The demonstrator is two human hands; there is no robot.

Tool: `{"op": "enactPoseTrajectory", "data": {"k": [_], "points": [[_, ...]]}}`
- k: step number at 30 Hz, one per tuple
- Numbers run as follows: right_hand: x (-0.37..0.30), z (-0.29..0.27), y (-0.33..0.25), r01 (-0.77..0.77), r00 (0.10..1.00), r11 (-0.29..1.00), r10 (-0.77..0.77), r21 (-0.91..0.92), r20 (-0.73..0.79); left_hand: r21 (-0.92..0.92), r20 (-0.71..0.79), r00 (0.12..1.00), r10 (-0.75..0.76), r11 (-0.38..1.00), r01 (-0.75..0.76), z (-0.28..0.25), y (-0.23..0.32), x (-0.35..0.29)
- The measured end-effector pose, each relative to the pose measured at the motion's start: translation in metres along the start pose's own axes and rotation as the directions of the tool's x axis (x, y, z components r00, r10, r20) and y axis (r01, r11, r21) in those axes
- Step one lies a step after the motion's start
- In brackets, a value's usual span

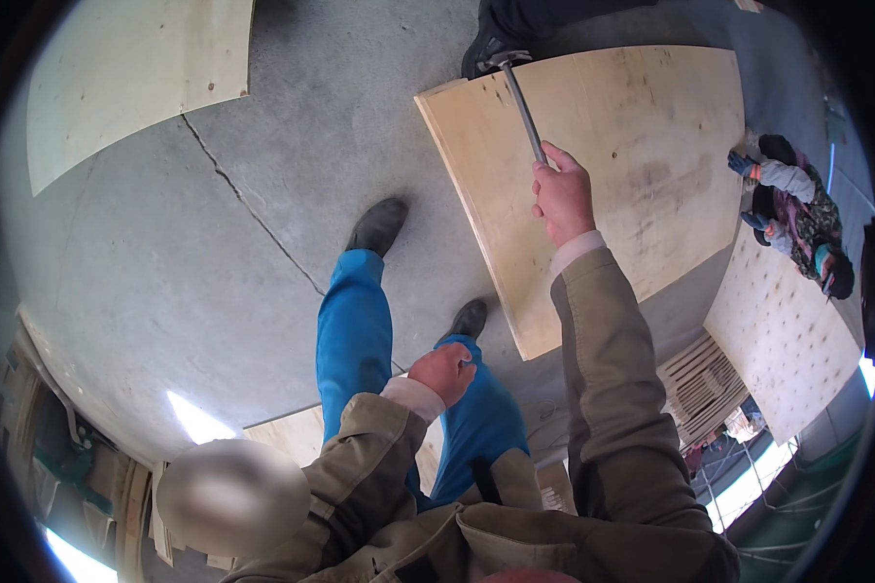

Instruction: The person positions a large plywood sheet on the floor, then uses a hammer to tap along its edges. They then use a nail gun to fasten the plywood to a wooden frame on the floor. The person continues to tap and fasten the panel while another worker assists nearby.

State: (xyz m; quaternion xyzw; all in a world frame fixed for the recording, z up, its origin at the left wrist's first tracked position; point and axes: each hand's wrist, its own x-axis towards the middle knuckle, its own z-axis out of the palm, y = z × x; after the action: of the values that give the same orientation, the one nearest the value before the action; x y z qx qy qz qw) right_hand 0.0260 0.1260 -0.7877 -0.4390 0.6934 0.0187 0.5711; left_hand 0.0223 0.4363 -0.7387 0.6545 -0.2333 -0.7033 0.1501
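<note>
My right hand [564, 194] is closed round the grey handle of a hammer [525, 112], held out ahead over the plywood sheets. The hammer's head is at their far left corner, close to another person's dark shoe [486, 51]; whether it touches the wood I cannot tell. Under it lies a low stack of pale plywood sheets [603, 155], with knots and dark smudges on top. My left hand [442, 374] is curled closed in front of my blue trousers, above my right leg. Its fingers hide whatever may be inside.
Another plywood sheet [136, 78] lies at the far left on the cracked concrete floor [262, 194]. A co-worker in dark gloves [797, 209] bends at the far right, beside a board with rows of dots [783, 330]. A slatted wooden stack [702, 389] stands nearer.
</note>
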Motion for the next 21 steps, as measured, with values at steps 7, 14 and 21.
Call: {"op": "enactPoseTrajectory", "data": {"k": [7, 14, 21], "points": [[0.001, -0.011, -0.007, 0.055, 0.998, 0.994, -0.058, -0.098, -0.023, -0.026, 0.000, 1.000, 0.002, 1.000, -0.002, 0.001, 0.009, 0.003], [0.005, -0.013, 0.000, 0.072, 0.995, 0.995, -0.067, -0.073, 0.070, -0.016, -0.012, 1.000, 0.015, 1.000, -0.015, 0.004, 0.010, 0.008], [0.009, -0.012, 0.002, 0.040, 0.996, 0.998, -0.036, -0.053, 0.078, -0.023, 0.008, 1.000, 0.019, 1.000, -0.019, 0.007, 0.007, 0.011]]}}
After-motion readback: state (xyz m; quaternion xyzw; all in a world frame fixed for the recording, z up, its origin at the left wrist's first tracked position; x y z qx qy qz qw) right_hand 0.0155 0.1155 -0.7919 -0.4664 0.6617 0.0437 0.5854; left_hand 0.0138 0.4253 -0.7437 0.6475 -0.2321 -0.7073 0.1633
